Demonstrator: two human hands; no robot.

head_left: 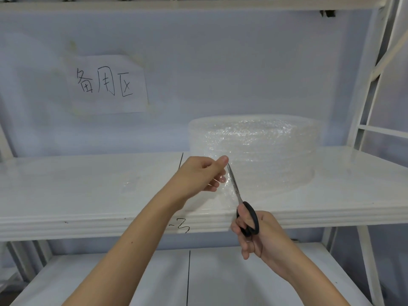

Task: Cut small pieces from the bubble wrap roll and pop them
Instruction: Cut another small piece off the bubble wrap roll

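Scissors (239, 200) with black handles sat in the right hand (257, 234), low and right of the frame's centre, the fingers threaded through the loops and the grip clenched around them. Their blades pointed up and slightly left, nearly closed, lying against a loose flap of clear bubble wrap (226, 188). The left hand (203, 173), at mid-frame, pinched the upper edge of that flap between thumb and fingers, its grip grasping the wrap just beside the blade tips. Behind both hands the bubble wrap roll (254, 149) rested on its flat end on the white shelf (88, 195), right of centre, with the held flap trailing from it. A paper sign (106, 85) with handwritten characters hung on the pale back wall in the upper left. A lower shelf (220, 277) showed beneath the forearms.
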